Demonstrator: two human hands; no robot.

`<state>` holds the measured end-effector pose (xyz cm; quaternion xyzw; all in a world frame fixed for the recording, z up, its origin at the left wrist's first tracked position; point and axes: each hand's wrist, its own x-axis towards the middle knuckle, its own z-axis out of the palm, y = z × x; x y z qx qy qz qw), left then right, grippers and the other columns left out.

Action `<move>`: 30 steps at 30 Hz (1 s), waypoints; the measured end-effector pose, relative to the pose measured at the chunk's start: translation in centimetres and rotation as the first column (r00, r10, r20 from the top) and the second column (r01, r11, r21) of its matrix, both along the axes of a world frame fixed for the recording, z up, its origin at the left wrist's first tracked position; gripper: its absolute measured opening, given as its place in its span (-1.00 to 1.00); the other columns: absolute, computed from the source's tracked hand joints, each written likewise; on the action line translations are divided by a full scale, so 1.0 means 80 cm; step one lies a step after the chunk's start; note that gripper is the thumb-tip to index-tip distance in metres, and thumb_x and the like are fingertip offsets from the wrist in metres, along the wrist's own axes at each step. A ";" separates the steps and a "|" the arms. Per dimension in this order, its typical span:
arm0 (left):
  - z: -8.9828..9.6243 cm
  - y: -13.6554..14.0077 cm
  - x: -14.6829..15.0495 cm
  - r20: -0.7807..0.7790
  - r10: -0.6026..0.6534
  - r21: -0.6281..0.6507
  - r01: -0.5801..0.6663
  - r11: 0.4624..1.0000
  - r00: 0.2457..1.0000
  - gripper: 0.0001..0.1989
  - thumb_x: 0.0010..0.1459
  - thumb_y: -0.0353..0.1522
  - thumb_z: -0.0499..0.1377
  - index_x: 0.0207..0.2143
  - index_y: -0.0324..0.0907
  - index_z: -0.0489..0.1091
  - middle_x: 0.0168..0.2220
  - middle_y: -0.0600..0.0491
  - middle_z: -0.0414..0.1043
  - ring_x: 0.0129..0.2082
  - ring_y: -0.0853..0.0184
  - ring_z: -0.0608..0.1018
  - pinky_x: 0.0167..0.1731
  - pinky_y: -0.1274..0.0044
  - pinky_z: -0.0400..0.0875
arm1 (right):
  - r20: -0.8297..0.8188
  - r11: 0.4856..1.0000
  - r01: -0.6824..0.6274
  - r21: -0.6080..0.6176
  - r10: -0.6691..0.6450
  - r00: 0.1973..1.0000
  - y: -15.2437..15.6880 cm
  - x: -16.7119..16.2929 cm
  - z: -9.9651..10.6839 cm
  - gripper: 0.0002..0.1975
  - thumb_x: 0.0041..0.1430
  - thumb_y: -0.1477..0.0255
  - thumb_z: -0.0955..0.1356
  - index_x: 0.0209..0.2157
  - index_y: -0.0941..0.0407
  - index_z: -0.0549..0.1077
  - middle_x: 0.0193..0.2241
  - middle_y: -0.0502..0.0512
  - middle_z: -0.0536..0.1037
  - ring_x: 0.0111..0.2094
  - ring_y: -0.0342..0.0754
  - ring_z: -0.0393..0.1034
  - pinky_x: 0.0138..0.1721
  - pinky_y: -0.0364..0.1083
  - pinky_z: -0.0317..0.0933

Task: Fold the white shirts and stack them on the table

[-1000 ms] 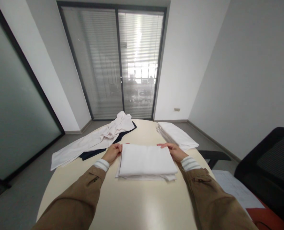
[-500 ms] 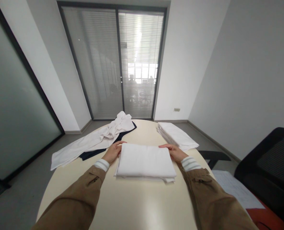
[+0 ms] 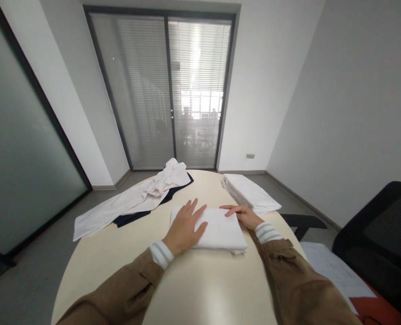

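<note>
A folded white garment (image 3: 220, 230) lies as a flat rectangle in the middle of the table, its layered edges showing at the front. My left hand (image 3: 186, 225) rests across its left part with spread fingers, palm down, covering that side. At the back right corner, my right hand (image 3: 244, 215) grips the edge, thumb on top and the other fingers along the back and side. Behind it to the right is a stack of folded white garments (image 3: 249, 192). On the left a loose white garment (image 3: 129, 201) lies crumpled over a dark navy garment (image 3: 132, 218).
The round cream table (image 3: 200, 289) carries everything. At the right stand a black mesh chair (image 3: 383, 225) with its armrest (image 3: 301, 220) close to the table edge, and a red seat (image 3: 379, 309) with white papers (image 3: 332, 266) on it. Glass doors (image 3: 159, 90) are at the back.
My left hand has moved from the garment's left edge to the right, onto its top, with fingers spread. My right hand stays at the back right corner, its thumb now over the top.
</note>
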<state>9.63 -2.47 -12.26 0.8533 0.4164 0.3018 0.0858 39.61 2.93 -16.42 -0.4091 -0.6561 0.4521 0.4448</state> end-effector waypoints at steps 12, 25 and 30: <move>-0.026 -0.019 0.024 -0.337 0.076 0.004 -0.079 0.997 0.938 -0.28 0.28 -0.09 0.00 0.38 -0.25 0.02 0.40 -0.15 -0.03 0.41 -0.08 -0.12 0.32 0.02 -0.20 | 0.707 0.942 -0.072 0.328 -0.195 0.680 -0.074 -0.131 0.070 -0.44 0.40 0.13 0.12 0.32 0.02 0.21 0.31 0.15 0.26 0.36 0.16 0.00 0.34 0.27 -0.19; -0.041 0.003 0.003 -0.253 0.161 -0.139 -0.201 0.970 0.954 -0.41 0.34 -0.09 -0.06 0.35 -0.03 0.11 0.41 -0.13 -0.06 0.40 -0.14 -0.09 0.27 -0.07 -0.21 | 0.794 0.960 -0.013 0.279 -0.223 0.565 -0.067 -0.127 0.023 -0.44 0.41 0.10 0.07 0.33 -0.03 0.18 0.36 0.12 0.15 0.38 0.17 -0.07 0.35 0.22 -0.27; -0.043 0.004 -0.005 -0.226 0.195 -0.211 -0.243 0.947 0.955 -0.25 0.23 0.12 -0.03 0.37 0.01 0.07 0.43 -0.17 -0.17 0.39 -0.30 -0.23 0.16 -0.24 -0.22 | 0.804 0.951 0.092 0.294 -0.299 0.515 -0.065 -0.107 0.014 -0.41 0.38 0.06 0.12 0.32 -0.01 0.21 0.34 0.18 0.19 0.36 0.21 -0.04 0.33 0.26 -0.27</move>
